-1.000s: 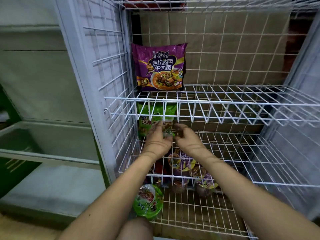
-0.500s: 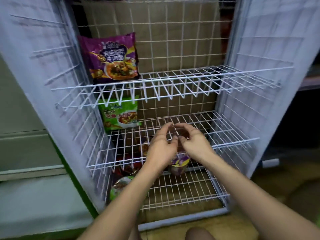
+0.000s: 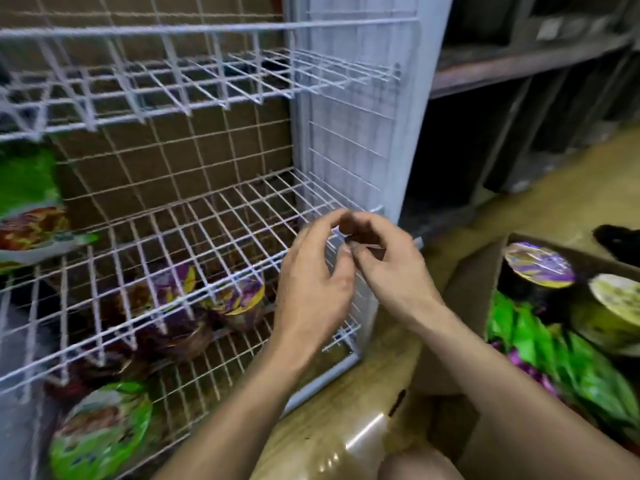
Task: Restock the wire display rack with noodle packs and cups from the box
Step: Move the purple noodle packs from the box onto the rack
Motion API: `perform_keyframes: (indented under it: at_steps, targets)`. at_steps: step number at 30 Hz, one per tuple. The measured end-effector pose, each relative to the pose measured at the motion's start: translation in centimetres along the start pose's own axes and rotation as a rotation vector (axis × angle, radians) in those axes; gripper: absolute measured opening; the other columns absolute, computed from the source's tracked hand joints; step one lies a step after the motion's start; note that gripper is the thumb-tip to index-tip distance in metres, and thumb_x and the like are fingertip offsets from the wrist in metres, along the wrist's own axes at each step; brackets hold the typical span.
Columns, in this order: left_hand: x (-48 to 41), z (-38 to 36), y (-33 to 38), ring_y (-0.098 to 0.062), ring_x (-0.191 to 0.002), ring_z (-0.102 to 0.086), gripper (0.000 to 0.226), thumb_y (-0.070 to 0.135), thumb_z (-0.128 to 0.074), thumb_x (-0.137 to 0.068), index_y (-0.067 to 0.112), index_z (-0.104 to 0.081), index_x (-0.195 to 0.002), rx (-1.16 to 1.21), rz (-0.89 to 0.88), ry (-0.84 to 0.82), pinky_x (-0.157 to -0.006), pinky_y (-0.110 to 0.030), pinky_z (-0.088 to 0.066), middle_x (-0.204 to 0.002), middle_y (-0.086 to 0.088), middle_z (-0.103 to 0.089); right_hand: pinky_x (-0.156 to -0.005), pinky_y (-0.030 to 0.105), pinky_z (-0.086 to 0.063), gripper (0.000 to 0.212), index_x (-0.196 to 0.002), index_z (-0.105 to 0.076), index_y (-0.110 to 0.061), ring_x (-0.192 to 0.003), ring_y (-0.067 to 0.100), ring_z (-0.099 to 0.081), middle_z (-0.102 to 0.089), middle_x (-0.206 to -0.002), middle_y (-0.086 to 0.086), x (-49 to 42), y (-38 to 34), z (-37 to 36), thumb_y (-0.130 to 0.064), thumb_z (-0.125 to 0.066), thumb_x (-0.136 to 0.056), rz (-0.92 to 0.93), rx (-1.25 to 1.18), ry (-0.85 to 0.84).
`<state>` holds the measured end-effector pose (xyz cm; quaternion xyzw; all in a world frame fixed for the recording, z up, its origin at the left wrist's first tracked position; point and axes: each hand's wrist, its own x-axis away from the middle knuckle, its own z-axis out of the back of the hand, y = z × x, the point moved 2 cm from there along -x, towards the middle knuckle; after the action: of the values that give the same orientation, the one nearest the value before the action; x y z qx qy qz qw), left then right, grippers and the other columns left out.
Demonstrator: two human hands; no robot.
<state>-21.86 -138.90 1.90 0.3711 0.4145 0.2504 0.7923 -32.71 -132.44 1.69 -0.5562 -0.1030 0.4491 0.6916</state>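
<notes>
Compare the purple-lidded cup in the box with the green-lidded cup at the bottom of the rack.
The purple-lidded cup sits in the box at right, while the green-lidded cup sits on the lowest shelf of the rack at left. The box cup's lid is purple and the rack cup's is green. Both are round noodle cups with their lids on.

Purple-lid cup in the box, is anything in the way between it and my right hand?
Only the near cardboard wall of the box stands between your right hand and the purple-lid cup. The box is open on top and nothing covers the cup, so a reach over the wall looks clear.
</notes>
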Motion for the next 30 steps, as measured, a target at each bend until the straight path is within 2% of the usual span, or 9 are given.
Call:
perform_keyframes:
  at_steps: [5, 8, 10, 13, 17, 22, 24, 27, 30]
  targets:
    - [1.0, -5.0, -0.5, -0.002, -0.127, -0.054, 0.048, 0.008, -0.058, -0.092, 0.029, -0.058, -0.134, 0.058, -0.002, -0.105, -0.111, -0.031, -0.043, -0.132, 0.014, -0.062, -0.097, 0.032, -0.053, 0.031, -0.118, -0.067, -0.019, -0.104, 0.009, -0.067, -0.071, -0.111, -0.005, 1.2, 3.4, 3.6, -0.007, -0.059, -0.091, -0.012, 0.078, 0.04]
    - [1.6, -8.0, -0.9, 0.003, -0.125, -0.051, 0.046, 0.014, -0.059, -0.096, 0.033, -0.054, -0.138, 0.042, 0.011, -0.188, -0.106, -0.016, -0.041, -0.136, 0.017, -0.058, -0.1, 0.039, -0.053, 0.033, -0.118, -0.065, -0.024, -0.107, 0.011, -0.067, -0.072, -0.111, -0.007, 2.2, 5.8, 5.7, -0.015, -0.056, -0.088, -0.039, 0.119, 0.052]
    - [1.7, -10.3, -1.0, 0.006, -0.122, -0.051, 0.047, 0.018, -0.059, -0.096, 0.036, -0.053, -0.139, 0.058, 0.006, -0.243, -0.102, -0.009, -0.038, -0.136, 0.018, -0.058, -0.099, 0.032, -0.052, 0.033, -0.117, -0.064, -0.024, -0.104, 0.007, -0.067, -0.072, -0.11, -0.008, 3.0, 7.6, 7.4, -0.007, -0.056, -0.09, -0.044, 0.135, 0.064]
    - [1.4, -14.0, -0.9, -0.005, -0.122, -0.058, 0.048, 0.024, -0.058, -0.089, 0.035, -0.056, -0.135, 0.106, -0.046, -0.349, -0.108, -0.031, -0.047, -0.13, 0.01, -0.063, -0.098, 0.025, -0.051, 0.036, -0.12, -0.064, -0.014, -0.101, 0.004, -0.067, -0.071, -0.109, -0.004, 4.3, 9.6, 10.2, 0.005, -0.054, -0.091, -0.104, 0.178, 0.055]
    - [2.1, -19.5, 0.5, -0.007, -0.12, -0.061, 0.044, 0.018, -0.062, -0.09, 0.024, -0.059, -0.134, 0.096, -0.11, -0.53, -0.108, -0.035, -0.047, -0.126, 0.006, -0.067, -0.101, 0.04, -0.052, 0.038, -0.117, -0.065, -0.017, -0.105, 0.012, -0.069, -0.074, -0.109, -0.003, 6.1, 13.0, 15.0, -0.018, -0.055, -0.08, -0.217, 0.234, 0.071]
    - [3.9, -23.7, 0.6, -0.011, -0.118, -0.061, 0.049, 0.03, -0.057, -0.087, 0.026, -0.056, -0.136, 0.02, -0.112, -0.669, -0.108, -0.035, -0.045, -0.125, 0.004, -0.066, -0.071, 0.014, -0.045, 0.019, -0.103, -0.068, -0.008, -0.07, -0.014, -0.059, -0.067, -0.085, -0.009, 7.1, 15.8, 18.9, 0.003, -0.058, -0.091, -0.295, 0.3, -0.057]
    - [4.6, -25.0, 0.6, -0.015, -0.119, -0.061, 0.045, 0.023, -0.061, -0.093, 0.027, -0.054, -0.137, -0.025, -0.104, -0.719, -0.108, -0.038, -0.045, -0.126, 0.0, -0.065, -0.064, 0.011, -0.043, 0.018, -0.101, -0.067, -0.008, -0.07, -0.007, -0.059, -0.066, -0.084, -0.004, 7.5, 16.9, 20.0, 0.003, -0.055, -0.094, -0.379, 0.309, -0.11]
    - [5.7, -26.4, 0.9, -0.02, -0.121, -0.059, 0.047, 0.021, -0.062, -0.095, 0.028, -0.051, -0.141, -0.077, -0.108, -0.756, -0.106, -0.039, -0.046, -0.129, -0.004, -0.063, -0.071, 0.028, -0.047, 0.02, -0.104, -0.069, -0.009, -0.084, 0.019, -0.06, -0.065, -0.091, 0.01, 8.0, 18.7, 20.9, -0.004, -0.051, -0.097, -0.542, 0.254, -0.192]
    - [6.9, -27.6, 1.0, -0.02, -0.127, -0.054, 0.051, 0.02, -0.061, -0.097, 0.027, -0.047, -0.146, -0.133, -0.111, -0.802, -0.107, -0.033, -0.044, -0.138, -0.004, -0.058, -0.074, 0.033, -0.047, 0.02, -0.094, -0.066, -0.016, -0.081, 0.02, -0.063, -0.066, -0.086, 0.008, 8.8, 20.0, 21.8, -0.007, -0.049, -0.1, -0.604, 0.268, -0.229]
